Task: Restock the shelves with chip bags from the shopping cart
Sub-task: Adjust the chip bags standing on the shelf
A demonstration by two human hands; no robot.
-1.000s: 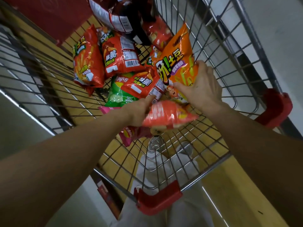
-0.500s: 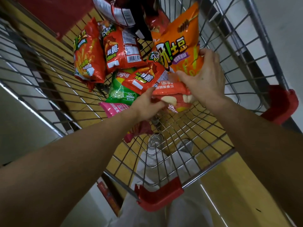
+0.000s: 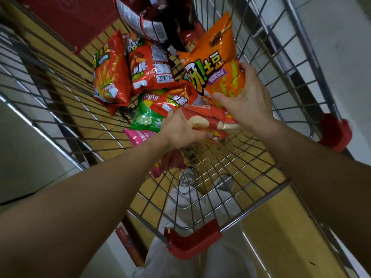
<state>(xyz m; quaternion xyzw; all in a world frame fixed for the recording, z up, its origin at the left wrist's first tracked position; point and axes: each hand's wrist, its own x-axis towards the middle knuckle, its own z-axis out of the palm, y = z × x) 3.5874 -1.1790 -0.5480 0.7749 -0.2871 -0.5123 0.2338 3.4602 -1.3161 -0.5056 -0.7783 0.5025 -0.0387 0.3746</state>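
Head view: I am judging restocking barely begun, my left hand (image 3: 180, 131) clutching a red bag (image 3: 206, 115) and my right hand (image 3: 249, 101) gripping an orange bag (image 3: 210, 57) in the cart (image 3: 230, 163), other bags (image 3: 150, 69) lying inside.

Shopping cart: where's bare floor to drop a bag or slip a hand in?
Free: silver wire cart floor between the left hand, the right hand and the near rim's red plastic corner cap. Crowded: beyond the hands, where red chip bags, a green Lay's bag and a pink bag overlap.
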